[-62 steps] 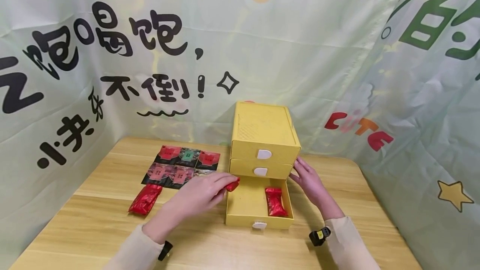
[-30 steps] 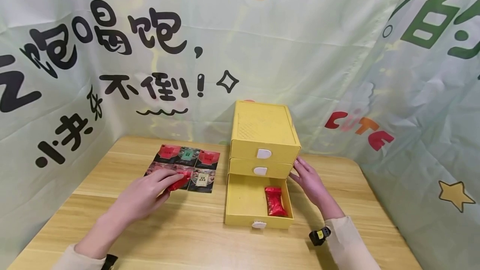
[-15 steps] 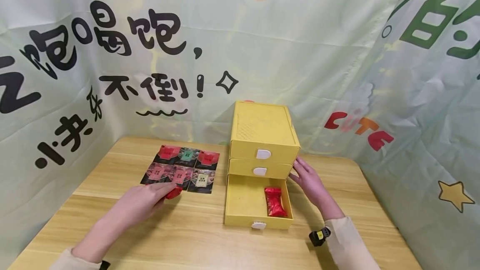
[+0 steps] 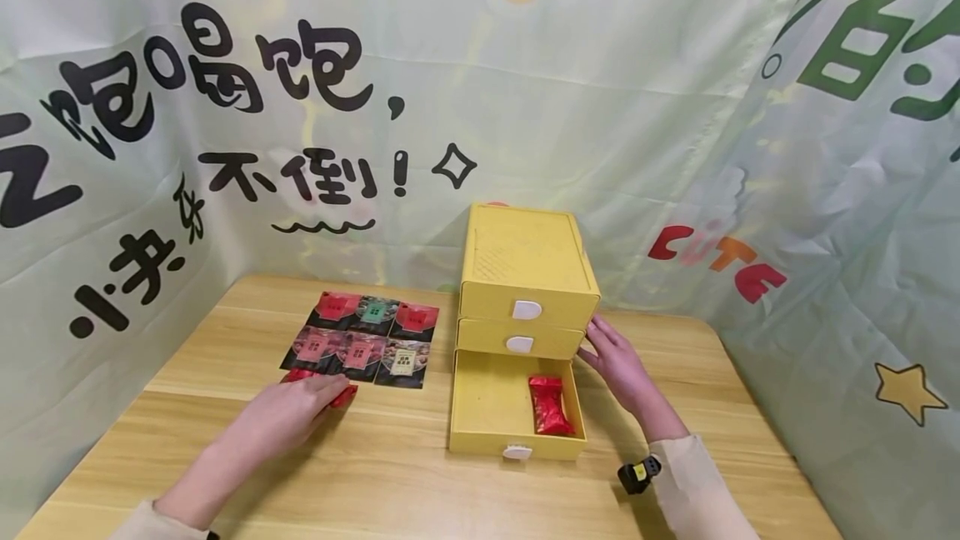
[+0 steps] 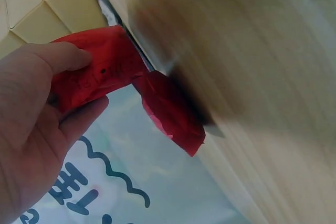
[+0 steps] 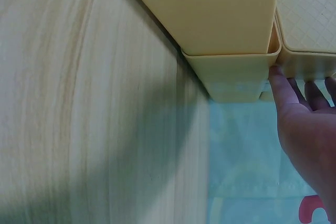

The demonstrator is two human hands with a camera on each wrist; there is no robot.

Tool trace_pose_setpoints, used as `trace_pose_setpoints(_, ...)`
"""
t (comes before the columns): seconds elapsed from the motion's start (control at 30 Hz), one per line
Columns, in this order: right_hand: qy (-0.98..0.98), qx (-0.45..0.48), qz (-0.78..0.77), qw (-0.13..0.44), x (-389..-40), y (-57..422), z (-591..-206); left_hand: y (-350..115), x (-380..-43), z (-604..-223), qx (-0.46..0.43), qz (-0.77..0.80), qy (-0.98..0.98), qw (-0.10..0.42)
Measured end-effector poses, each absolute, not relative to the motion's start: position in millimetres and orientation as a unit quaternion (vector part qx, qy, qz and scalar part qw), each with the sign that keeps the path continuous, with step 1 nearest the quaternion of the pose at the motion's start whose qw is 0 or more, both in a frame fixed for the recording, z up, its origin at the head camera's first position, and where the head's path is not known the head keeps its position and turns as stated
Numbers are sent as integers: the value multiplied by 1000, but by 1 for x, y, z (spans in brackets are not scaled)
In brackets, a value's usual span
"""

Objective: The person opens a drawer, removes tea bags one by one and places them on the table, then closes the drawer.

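In the head view my left hand (image 4: 277, 423) is low over the table's left side, pinching a red foil packet (image 4: 345, 396). The left wrist view shows the thumb across that packet (image 5: 102, 66), with a second red packet (image 5: 170, 111) just beyond it. Mostly behind the hand, the second packet (image 4: 300, 375) shows only an edge in the head view. Straight fingers of my right hand (image 4: 621, 365) touch the right side of a yellow drawer box (image 4: 528, 252). Its bottom drawer (image 4: 487, 407) is pulled out, with one red packet (image 4: 551, 405) at its right side.
Flat picture cards (image 4: 360, 348) in two rows lie left of the box, just beyond the left hand. The upper two drawers (image 4: 487, 336) are closed, with white pull tabs. Printed cloth (image 4: 420, 90) hangs behind and beside the wooden table (image 4: 420, 490).
The left hand has carried its red packet from beside the open drawer leftward to the spot below the cards, lowering it toward the table. The right hand stays put.
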State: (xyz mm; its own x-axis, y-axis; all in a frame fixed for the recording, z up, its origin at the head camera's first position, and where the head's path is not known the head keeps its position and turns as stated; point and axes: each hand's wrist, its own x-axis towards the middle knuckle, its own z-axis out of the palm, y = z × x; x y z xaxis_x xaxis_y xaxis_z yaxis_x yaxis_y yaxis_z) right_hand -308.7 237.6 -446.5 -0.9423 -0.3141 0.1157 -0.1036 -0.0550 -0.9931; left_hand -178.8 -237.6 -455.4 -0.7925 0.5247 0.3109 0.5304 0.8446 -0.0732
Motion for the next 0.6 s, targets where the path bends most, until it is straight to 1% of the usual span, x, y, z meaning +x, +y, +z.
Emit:
trace_pose_setpoints(0.3, 685, -150, -709, 75, -309, 237, -446, -239, -174, -461, -271, 11, -953, 133)
trace_pose_setpoints(0.53, 690, -148, -704, 76, -308, 238, -445, -237, -168, -461, -255, -2, -965, 54)
trace_pose_setpoints(0.6, 690, -147, -704, 76, -308, 237, -445, -237, -167, -461, -250, -4, -967, 39)
